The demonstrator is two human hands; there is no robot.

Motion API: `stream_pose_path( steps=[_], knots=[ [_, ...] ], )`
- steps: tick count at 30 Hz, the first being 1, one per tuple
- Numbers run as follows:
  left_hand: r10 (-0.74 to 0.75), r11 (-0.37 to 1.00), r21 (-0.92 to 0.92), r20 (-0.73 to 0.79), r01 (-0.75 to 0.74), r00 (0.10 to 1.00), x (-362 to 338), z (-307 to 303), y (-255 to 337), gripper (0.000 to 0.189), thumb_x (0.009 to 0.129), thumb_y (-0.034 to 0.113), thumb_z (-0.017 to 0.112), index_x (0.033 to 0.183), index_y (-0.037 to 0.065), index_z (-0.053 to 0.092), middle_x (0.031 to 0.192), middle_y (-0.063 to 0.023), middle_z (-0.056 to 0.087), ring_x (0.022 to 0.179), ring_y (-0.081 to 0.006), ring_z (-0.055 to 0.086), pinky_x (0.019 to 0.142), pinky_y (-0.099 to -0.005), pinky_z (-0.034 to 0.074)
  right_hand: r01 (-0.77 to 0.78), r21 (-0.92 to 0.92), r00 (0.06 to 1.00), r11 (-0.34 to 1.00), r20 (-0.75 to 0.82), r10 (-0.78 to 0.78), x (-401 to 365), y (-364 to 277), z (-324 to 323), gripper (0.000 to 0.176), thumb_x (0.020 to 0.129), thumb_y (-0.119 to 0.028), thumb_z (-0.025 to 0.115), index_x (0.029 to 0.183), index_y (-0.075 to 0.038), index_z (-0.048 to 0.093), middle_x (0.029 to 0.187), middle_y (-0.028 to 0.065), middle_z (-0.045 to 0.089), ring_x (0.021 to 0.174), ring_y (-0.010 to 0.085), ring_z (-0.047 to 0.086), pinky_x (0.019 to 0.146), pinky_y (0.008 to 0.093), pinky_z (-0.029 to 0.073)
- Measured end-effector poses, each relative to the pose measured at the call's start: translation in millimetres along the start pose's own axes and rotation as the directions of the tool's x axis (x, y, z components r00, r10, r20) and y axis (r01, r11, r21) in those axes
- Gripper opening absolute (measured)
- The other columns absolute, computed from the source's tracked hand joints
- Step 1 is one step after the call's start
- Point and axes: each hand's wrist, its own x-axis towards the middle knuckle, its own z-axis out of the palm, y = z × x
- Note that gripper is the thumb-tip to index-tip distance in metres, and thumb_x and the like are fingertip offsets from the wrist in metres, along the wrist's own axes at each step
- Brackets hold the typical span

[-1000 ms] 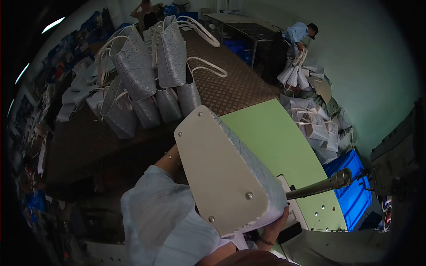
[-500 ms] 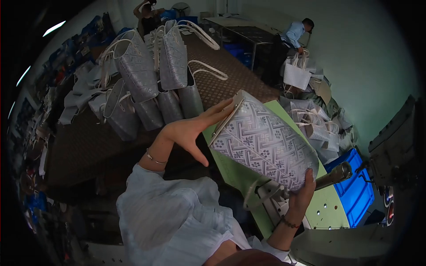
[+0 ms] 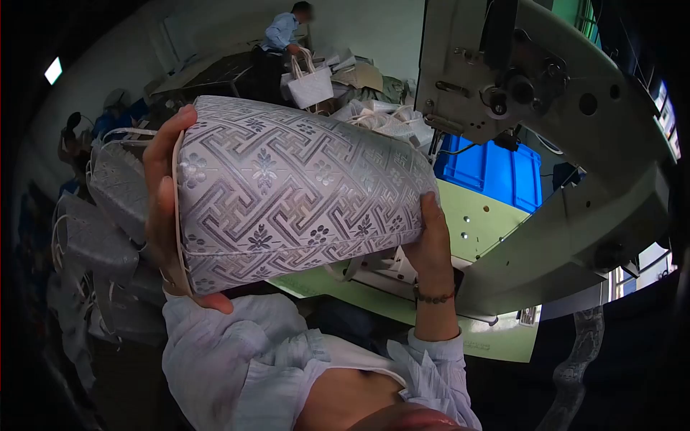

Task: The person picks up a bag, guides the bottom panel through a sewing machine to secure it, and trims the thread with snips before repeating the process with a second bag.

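While left hand (image 3: 161, 208) and right hand (image 3: 432, 246) clasp the bag (image 3: 287, 188), it screens green table (image 3: 483, 224).

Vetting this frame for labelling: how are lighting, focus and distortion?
Head view: strong fisheye bending, black vignette at the corners; the patterned bag between left hand and right hand is sharp and evenly lit; the person at the back is small and soft; the sewing machine looks bowed.

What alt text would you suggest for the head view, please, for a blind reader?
A left hand and right hand hold a silver patterned bag sideways at its two ends, in front of a sewing machine and green table.
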Motion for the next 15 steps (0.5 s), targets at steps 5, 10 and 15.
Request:
stream_pose_path(
  steps=[5,10,15],
  knots=[
    [-0.244,0.965,0.199,0.446,0.171,0.861,22.0,21.5,-9.0,0.123,0.045,0.063,0.089,0.147,0.014,0.041,0.147,-0.0274,0.028,0.134,-0.046,0.032,0.108,-0.0569,0.029,0.09,0.039,0.977,0.995,-0.198,-0.08,18.6,-6.1,-43.6,0.046,0.101,-0.033,0.054,0.127,0.005,0.053,0.115,0.0131,0.066,0.099,0.0209,0.068,0.082,0.0329,0.058],
    [-0.268,0.963,0.168,0.598,0.209,0.756,10.6,90.5,-93.4,0.124,0.046,0.063,0.086,0.149,0.013,0.038,0.143,-0.0244,0.031,0.133,-0.0426,0.033,0.109,-0.0524,0.029,-0.071,0.061,0.951,0.996,-0.298,0.086,26.1,33.8,-149.0,0.05,0.104,-0.036,0.044,0.138,0.001,0.045,0.129,0.0159,0.059,0.115,0.0278,0.061,0.096,0.0413,0.051],
    [-0.265,0.957,0.114,0.711,0.265,0.651,19.1,98.6,-109.8,0.12,0.049,0.062,0.084,0.149,0.015,0.04,0.146,-0.0208,0.031,0.132,-0.04,0.036,0.108,-0.051,0.031,-0.113,0.05,0.904,0.992,-0.41,0.124,19.6,79.9,-183.3,0.047,0.101,-0.037,0.053,0.125,0.003,0.056,0.115,0.0154,0.065,0.105,0.0261,0.064,0.085,0.0342,0.052]
  ],
)
